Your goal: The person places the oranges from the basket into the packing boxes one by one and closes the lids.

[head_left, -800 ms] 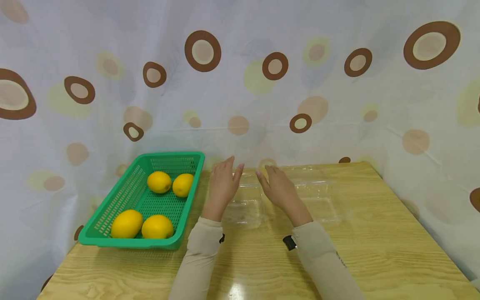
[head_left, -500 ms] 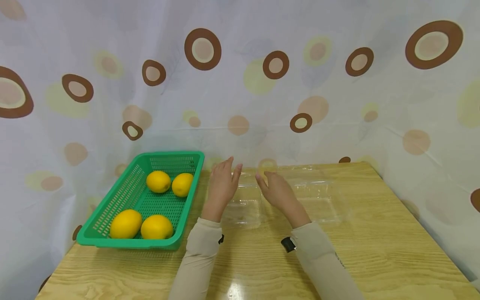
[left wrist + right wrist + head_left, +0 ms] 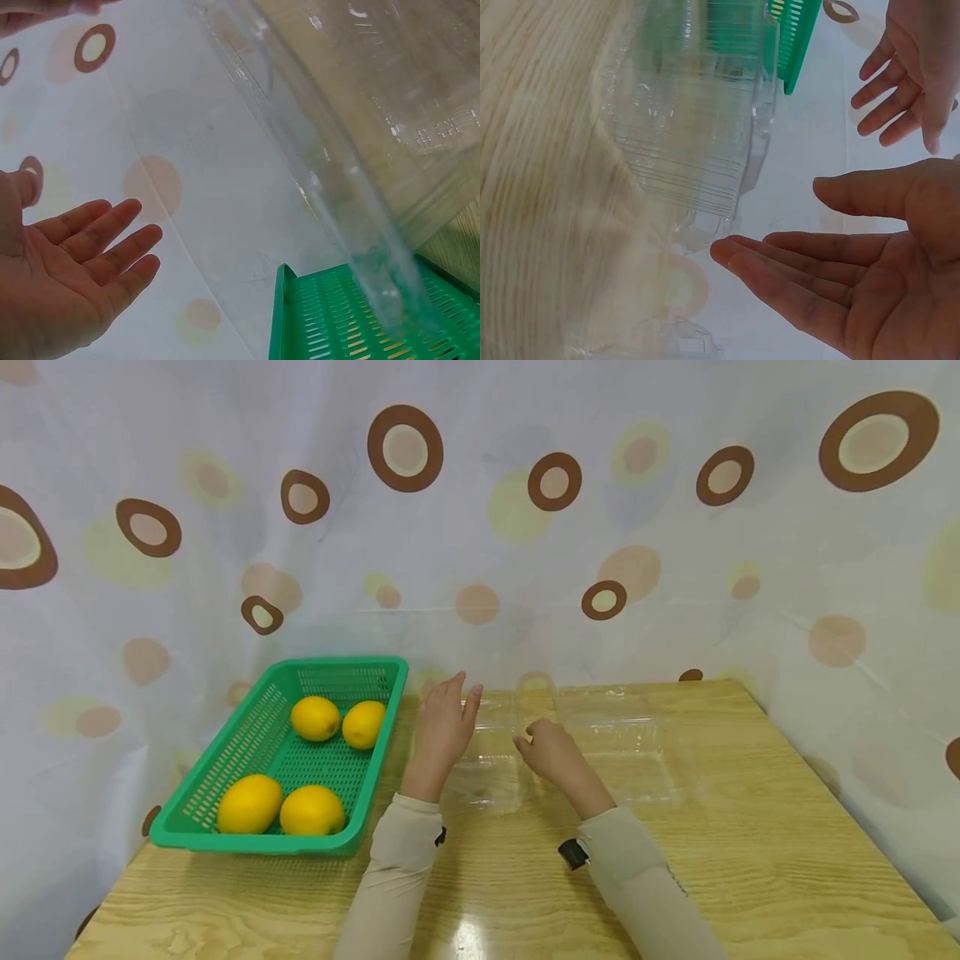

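My left hand hovers over the left side of a clear plastic container, fingers extended. In the left wrist view, that container's rim runs diagonally, apart from the palm. My right hand is over the gap between this container and a second clear plastic container to its right. In the right wrist view, the fingers of the right hand are loosely extended, thumb apart, with nothing between them. Left of the hands stands a green plastic basket holding several lemons, among them one lemon near its front.
A wood-grain table lies under everything. Behind it hangs a pale curtain patterned with brown rings and ovals. The basket's right wall is close beside the left forearm. Transparent container edges are hard to make out.
My right hand has drawn down a little toward me, its fingers now more bent in the head view. The left hand has barely moved. The head view has tilted slightly.
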A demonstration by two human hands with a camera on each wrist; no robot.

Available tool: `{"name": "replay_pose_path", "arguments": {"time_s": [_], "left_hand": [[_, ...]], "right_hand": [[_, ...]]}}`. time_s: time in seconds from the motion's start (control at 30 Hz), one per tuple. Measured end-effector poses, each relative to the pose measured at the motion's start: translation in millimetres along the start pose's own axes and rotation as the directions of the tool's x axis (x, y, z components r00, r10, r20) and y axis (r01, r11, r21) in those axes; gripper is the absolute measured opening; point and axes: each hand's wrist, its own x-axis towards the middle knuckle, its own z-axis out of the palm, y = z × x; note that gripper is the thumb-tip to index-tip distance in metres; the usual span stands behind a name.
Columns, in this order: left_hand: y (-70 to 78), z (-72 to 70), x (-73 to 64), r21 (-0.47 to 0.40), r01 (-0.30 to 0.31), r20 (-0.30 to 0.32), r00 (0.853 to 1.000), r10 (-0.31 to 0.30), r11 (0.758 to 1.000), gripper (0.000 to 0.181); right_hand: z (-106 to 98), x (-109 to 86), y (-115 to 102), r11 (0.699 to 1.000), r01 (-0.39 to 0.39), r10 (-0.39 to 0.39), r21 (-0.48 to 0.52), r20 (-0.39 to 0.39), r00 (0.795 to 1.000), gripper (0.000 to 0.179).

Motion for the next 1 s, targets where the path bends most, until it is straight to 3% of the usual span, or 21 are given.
{"name": "replay_pose_path", "arguments": {"time_s": [0.2, 0.57, 1.0], "left_hand": [[1.1, -1.2, 2.3, 0.008, -0.006, 0.001, 1.000, 0.006, 1.000, 0.053], [7.3, -3.0, 3.8, 0.033, -0.034, 0.007, 0.999, 0.034, 0.999, 0.054], [27.8, -23.6, -9.5, 0.015, -0.098, 0.017, 0.995, 0.097, 0.995, 0.053]], "right_hand": [[2.6, 3.2, 1.5, 0.999, -0.032, 0.031, 0.022, 0.030, 0.999, 0.038], [11.4, 3.3, 8.4, 0.999, -0.040, 0.040, 0.028, 0.002, 0.999, 0.034], [15.3, 2.9, 11.5, 0.995, -0.070, 0.071, 0.074, -0.010, 0.997, 0.034]]}}
